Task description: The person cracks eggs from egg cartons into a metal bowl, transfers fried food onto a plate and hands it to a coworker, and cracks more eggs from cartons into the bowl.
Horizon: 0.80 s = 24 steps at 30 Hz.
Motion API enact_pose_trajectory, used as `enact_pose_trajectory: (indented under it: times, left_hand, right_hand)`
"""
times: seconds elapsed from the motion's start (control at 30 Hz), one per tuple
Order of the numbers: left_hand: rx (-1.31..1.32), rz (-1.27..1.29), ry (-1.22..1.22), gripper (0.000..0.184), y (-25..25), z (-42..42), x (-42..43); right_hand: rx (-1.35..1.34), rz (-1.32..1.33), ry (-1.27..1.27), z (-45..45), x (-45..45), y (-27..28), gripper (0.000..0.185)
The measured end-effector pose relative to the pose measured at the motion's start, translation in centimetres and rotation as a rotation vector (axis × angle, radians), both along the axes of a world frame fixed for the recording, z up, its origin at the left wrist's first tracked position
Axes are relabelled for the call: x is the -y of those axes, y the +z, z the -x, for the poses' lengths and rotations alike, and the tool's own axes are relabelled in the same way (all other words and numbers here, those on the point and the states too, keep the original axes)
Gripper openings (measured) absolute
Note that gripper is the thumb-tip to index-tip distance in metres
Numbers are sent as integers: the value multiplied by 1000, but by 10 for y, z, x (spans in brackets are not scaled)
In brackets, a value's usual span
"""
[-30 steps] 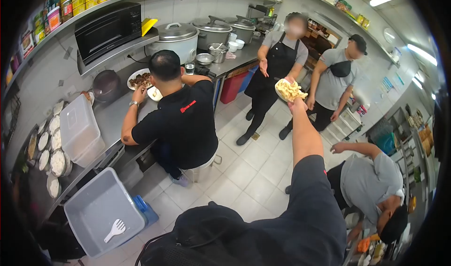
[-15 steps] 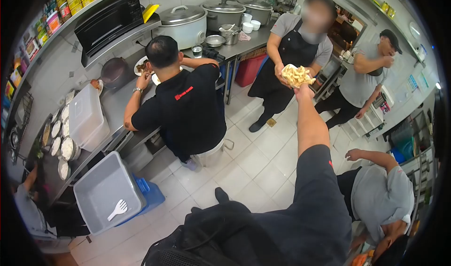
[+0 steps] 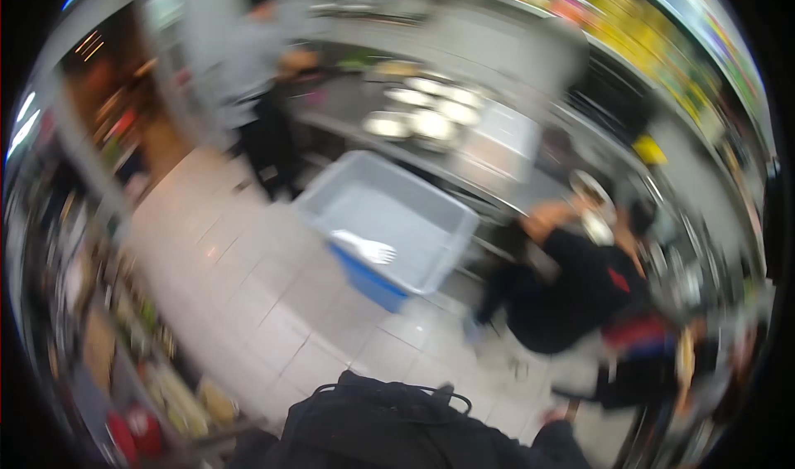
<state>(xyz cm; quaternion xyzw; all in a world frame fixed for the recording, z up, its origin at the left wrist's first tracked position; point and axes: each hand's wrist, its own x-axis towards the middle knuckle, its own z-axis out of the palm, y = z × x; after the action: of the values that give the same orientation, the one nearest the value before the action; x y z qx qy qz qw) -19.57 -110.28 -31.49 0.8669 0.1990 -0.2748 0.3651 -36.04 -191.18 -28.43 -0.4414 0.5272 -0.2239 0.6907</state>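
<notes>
The whole view is smeared by motion. At the bottom right, my right hand (image 3: pixel 556 415) shows beyond a dark sleeve, its fingers too blurred to make out. My left hand is out of view. Nearest ahead is a large grey plastic tub (image 3: pixel 447 277) resting on a blue container (image 3: pixel 368 282). In the tub lies a white slotted spatula (image 3: pixel 368 248). A pale yellow blur, likely the fries (image 3: pixel 686 357), is at the far right by a co-worker in black, apart from my hand.
A person in a black shirt (image 3: pixel 571 291) sits at the steel counter. Several white-filled bowls (image 3: pixel 431 123) and a clear plastic box (image 3: pixel 497 142) stand on it. Another person (image 3: pixel 257 63) is at the far left end. Shelves (image 3: pixel 157 378) line the left; tiled floor (image 3: pixel 248 278) lies between.
My view has swung left, bringing the tub to the middle. My right arm, stretched out to the fries before, is now drawn back and low. The fries are with the co-worker.
</notes>
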Motion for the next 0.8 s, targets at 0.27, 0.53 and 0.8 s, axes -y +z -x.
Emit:
enact_pose_trajectory:
  times: [0.27, 0.53, 0.8]
  left_hand:
    - [-401, -167, 119, 28, -51, 172, -137]
    - [319, -126, 84, 24, -39, -139, -217]
    - [813, 337, 237, 35, 73, -283, -348]
  right_hand:
    - [-488, 2, 1332, -335, -396, 6, 43]
    - [-415, 274, 1814, -494, -634, 34, 39]
    - [-888, 484, 2228, -600, -798, -38, 35]
